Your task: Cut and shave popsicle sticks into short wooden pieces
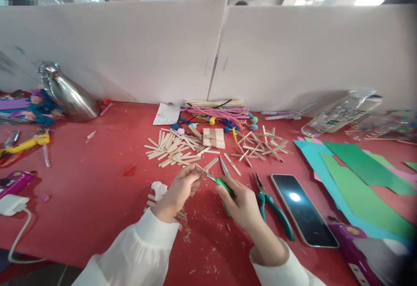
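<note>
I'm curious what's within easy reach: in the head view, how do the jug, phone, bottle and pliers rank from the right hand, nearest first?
1. Pliers: just right of the right hand.
2. Phone: right, beyond them.
3. Bottle: back right.
4. Jug: back left.

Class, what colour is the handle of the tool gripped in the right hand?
The handle is bright green, seen in the head view, the only one.

Bright light, glare on phone (304,211), blurred edges
</note>
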The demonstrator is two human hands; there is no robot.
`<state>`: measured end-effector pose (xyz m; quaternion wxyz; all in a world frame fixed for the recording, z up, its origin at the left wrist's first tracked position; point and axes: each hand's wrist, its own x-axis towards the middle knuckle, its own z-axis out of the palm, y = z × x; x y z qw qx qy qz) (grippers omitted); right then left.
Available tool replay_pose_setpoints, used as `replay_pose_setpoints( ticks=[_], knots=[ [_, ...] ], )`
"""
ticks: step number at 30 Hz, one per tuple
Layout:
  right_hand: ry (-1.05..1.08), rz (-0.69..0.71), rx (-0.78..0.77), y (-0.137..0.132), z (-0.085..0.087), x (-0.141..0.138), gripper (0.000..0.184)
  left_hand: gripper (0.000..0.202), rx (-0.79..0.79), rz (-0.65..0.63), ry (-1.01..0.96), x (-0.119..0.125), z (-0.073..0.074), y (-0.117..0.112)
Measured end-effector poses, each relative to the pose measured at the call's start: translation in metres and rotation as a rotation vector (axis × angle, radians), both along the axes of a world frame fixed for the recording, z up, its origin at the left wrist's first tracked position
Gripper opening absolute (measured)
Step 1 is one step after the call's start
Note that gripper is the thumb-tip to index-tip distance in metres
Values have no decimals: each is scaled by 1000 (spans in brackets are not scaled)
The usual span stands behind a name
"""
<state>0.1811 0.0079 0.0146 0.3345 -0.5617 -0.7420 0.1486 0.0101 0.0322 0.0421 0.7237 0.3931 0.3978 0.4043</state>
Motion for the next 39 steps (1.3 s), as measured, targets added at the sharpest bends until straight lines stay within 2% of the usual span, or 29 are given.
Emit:
replay_pose_setpoints(
  ticks=[6, 9, 12, 14, 15, 19, 22, 24, 26, 29, 31, 35, 38, 39],
  knots=[
    [59, 1, 14, -1, -4, 1, 35, 29, 42, -2, 74, 4, -1, -2],
    [195, -7, 35, -1, -7, 2, 34, 36, 105, 43, 156, 7, 0, -3],
    [406, -146, 48, 2, -7, 1, 36, 35, 164, 0, 214, 10, -4, -2],
    [564, -246, 22, 6, -5, 0, 45, 32, 227, -34, 266, 11, -10, 0],
    [637, -243, -13, 9, -4, 0, 47, 31, 265, -60, 294, 12, -14, 1],
    [687, -185, -63, 16, -5, 1, 33, 27, 437, -114, 427, 15, -29, 4],
    [728, -146, -84, 20, -8, 2, 28, 28, 547, -127, 543, 15, -33, 4],
    [758, -138, -82, 21, -9, 4, 27, 27, 620, -86, 622, 14, -34, 4],
    [788, -156, -62, 22, -9, 6, 27, 24, 688, 30, 711, 12, -32, 5],
    [813, -205, -20, 22, -8, 10, 25, 35, 755, 232, 836, 4, -30, 9],
    [819, -223, -7, 23, -7, 13, 24, 40, 791, 317, 883, -2, -29, 13],
    [830, -200, -31, 25, -9, 14, 26, 35, 898, 345, 888, -10, -29, 20],
    [848, -180, -46, 28, -12, 10, 25, 63, 1110, 300, 895, -6, -24, 13],
    [857, -181, -46, 28, -14, 8, 23, 64, 1210, 306, 900, -2, -21, 6]
  ],
)
